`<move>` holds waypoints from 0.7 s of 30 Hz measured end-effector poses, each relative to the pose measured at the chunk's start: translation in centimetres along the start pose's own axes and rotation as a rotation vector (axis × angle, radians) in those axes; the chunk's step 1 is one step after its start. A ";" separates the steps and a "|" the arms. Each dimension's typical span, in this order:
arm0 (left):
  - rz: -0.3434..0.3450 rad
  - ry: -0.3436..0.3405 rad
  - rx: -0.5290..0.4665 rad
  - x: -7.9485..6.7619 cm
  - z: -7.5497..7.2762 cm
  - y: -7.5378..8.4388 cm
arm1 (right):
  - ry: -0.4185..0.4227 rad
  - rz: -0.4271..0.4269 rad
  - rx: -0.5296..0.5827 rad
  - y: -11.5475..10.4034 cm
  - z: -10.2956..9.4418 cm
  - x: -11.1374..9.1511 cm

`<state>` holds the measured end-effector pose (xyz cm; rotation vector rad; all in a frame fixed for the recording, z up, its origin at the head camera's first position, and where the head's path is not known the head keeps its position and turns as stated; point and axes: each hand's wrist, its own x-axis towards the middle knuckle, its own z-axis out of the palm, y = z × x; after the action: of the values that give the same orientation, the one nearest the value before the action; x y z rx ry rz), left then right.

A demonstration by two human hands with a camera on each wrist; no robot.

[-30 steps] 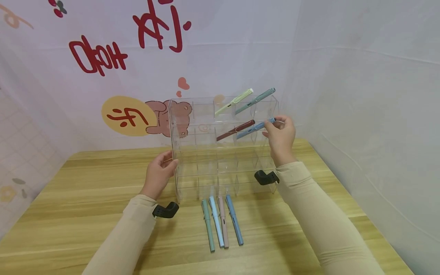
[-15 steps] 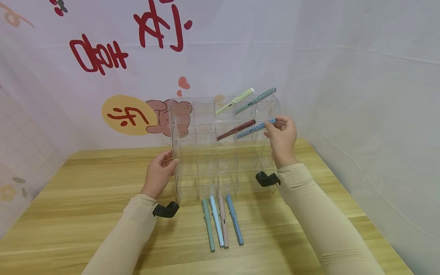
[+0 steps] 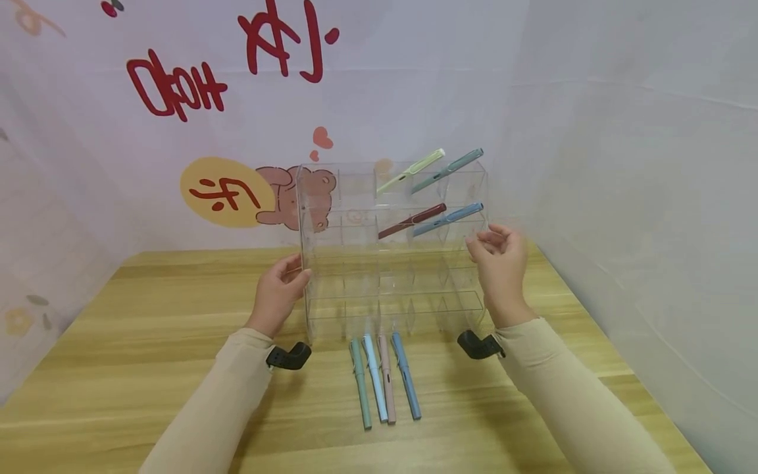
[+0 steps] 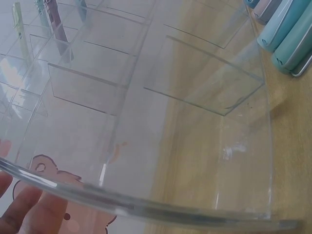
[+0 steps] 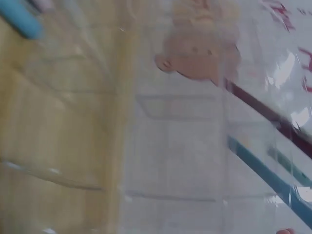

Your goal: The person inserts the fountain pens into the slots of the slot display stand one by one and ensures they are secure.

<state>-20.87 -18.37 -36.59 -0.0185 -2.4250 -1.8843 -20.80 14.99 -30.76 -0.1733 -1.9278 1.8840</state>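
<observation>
A clear acrylic pen rack [image 3: 361,298] with stepped compartments stands upright on the table. My left hand [image 3: 276,297] grips its left side panel, thumb in front and fingers [image 4: 44,212] behind the edge. Beside the rack's right side is my right hand [image 3: 503,275], fingers loosely bent and holding nothing; whether it touches the panel I cannot tell. Near it, a blue pen [image 3: 448,219] leans in the second row next to a maroon pen [image 3: 412,221]. In the top row lean a pale green pen [image 3: 411,170] and a grey-green pen [image 3: 448,170].
In front of the rack lie a green pen [image 3: 360,384], a light blue pen [image 3: 372,378], a dusty pink pen [image 3: 387,378] and a darker blue pen [image 3: 406,376]. White printed cloth [image 3: 414,79] hangs behind and at both sides of the wooden table [image 3: 195,283].
My right hand has let go of the blue pen and moved down and slightly right; the pen stays leaning in the rack. The left hand keeps its grip. The head view has shifted slightly.
</observation>
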 end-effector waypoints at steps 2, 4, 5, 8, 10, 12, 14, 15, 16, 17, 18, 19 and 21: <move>0.000 0.002 -0.002 0.1 0.1 0.1 | -0.064 0.016 -0.053 0.7 -0.3 -1.2; 0.000 0.002 0.004 0.1 0.1 0.0 | -0.142 0.038 -0.111 1.4 -0.5 -2.3; -0.002 0.002 0.004 0.1 0.1 0.0 | -0.178 0.054 -0.135 1.7 -0.5 -2.9; -0.005 0.001 0.005 0.1 0.1 0.1 | -0.266 0.105 -0.186 2.8 -0.5 -4.4; -0.005 0.001 0.004 0.1 0.1 0.1 | -0.310 0.141 -0.223 3.5 -0.3 -5.3; -0.005 0.000 0.006 0.1 0.1 0.1 | -0.346 0.172 -0.261 4.3 0.0 -6.1; -0.004 0.002 0.013 0.2 0.0 0.1 | -0.391 0.186 -0.296 5.1 0.3 -6.9; -0.004 0.003 0.017 0.2 0.0 0.1 | -0.411 0.185 -0.322 5.5 0.4 -7.2; -0.004 0.004 0.022 0.2 0.0 0.1 | -0.429 0.176 -0.347 5.9 0.6 -7.5; -0.003 0.005 0.026 0.2 0.0 0.1 | -0.445 0.166 -0.363 6.3 0.8 -7.7; -0.002 0.006 0.028 0.2 0.0 0.1 | -0.462 0.158 -0.379 6.7 0.9 -7.9; -0.002 0.005 0.028 0.2 0.0 0.1 | -0.478 0.157 -0.388 7.0 1.0 -8.1; -0.002 0.004 0.026 0.2 0.1 0.1 | -0.500 0.162 -0.401 7.7 1.2 -8.3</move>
<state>-21.08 -18.28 -36.50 -0.0116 -2.4473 -1.8520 -15.48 11.18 -40.02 0.0294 -2.6969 1.7283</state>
